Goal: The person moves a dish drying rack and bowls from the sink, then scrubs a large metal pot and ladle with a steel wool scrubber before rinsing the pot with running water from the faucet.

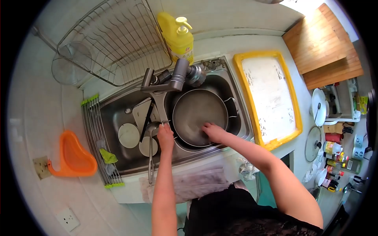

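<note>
A wide metal pot [197, 108] with two loop handles sits in the right sink basin, its inside facing up. My left hand [165, 137] is closed at the pot's left handle. Inside the pot, my right hand [214, 132] reaches down to the bottom near the right side, fingers bent together; anything under them is hidden. Beside my left hand a metal ladle [151, 161] lies across the left basin's front edge. White dishes [128, 135] and a black-handled utensil [147, 120] lie in that basin. The grey faucet [175, 80] stands behind the pot.
A yellow pump bottle [182, 45] and wire rack [114, 43] stand behind the sink. A yellow-rimmed white tray [271, 94] lies right. A roll-up rack [100, 141] spans the left edge, near an orange strainer basket [76, 155]. A cloth [197, 183] lies in front.
</note>
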{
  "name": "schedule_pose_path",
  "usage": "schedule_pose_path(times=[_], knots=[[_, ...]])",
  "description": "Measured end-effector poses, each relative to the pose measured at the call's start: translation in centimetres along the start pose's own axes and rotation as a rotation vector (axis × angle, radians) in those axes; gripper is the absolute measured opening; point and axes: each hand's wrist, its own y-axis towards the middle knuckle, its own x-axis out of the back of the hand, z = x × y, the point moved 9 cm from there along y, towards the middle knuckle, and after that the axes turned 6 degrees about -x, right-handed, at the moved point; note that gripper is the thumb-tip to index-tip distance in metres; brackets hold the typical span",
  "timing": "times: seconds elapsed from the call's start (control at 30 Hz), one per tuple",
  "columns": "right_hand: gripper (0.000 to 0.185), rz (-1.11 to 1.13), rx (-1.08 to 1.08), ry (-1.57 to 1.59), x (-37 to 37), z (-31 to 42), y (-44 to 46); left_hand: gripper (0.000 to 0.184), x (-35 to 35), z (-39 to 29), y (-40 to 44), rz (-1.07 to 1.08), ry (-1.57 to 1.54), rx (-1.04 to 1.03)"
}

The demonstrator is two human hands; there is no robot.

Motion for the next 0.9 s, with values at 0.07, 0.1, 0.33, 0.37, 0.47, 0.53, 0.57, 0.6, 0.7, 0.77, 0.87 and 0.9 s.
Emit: schedule_pose_path(times=[0.07, 0.1, 0.33, 0.37, 0.47, 0.53, 0.57, 0.6, 0.7, 0.77, 0.87, 0.9], knots=[[0.048, 0.010, 0.041, -0.092, 2.1, -1.3, -3.1, 0.028, 0.0, 0.2, -0.7, 0.053, -0.157, 0.173], [0.052, 0.018, 0.078, -0.173, 3.0, -1.4, -4.2, 0.028, 0.4, -0.1, -0.9, 0.042, -0.160, 0.180], [0.021, -0.019, 0.319, -0.423, 3.3, -1.1, -3.8, 0.021, -1.5, 1.0, -1.3, 0.059, -0.663, 0.426], [0.015, -0.068, 0.388, -0.409, 3.3, -1.2, -3.8, 0.021, -1.3, 0.8, -1.1, 0.068, -0.686, 0.443], [0.016, 0.040, 0.454, -0.398, 6.2, -0.3, -4.7, 0.019, -0.4, -0.2, -0.8, 0.037, -0.689, 0.522], [0.020, 0.055, 0.480, -0.366, 8.9, 0.2, -5.0, 0.017, -0.3, -0.1, -0.1, 0.041, -0.721, 0.546], [0.023, 0.086, 0.492, -0.340, 10.0, 0.6, -5.0, 0.017, -0.3, -0.3, 0.1, 0.047, -0.774, 0.559], [0.027, 0.114, 0.502, -0.313, 11.4, 1.1, -5.0, 0.016, -0.3, -0.7, 0.5, 0.056, -0.826, 0.571], [0.038, 0.306, 0.459, -0.064, 15.4, 2.1, -4.6, 0.018, 0.0, -1.1, 1.6, 0.103, -0.923, 0.630], [0.051, 0.523, 0.348, 0.189, 16.6, 2.0, -4.0, 0.018, 0.1, -1.3, 1.9, 0.082, -1.041, 0.750], [0.052, 0.575, 0.275, 0.510, 18.4, 1.8, -3.2, 0.022, 0.0, -0.6, 2.7, 0.033, -1.333, 0.949], [0.050, 0.626, 0.229, 0.641, 18.3, 1.5, -2.8, 0.024, -0.2, -1.0, 2.9, 0.008, -1.507, 1.027]])
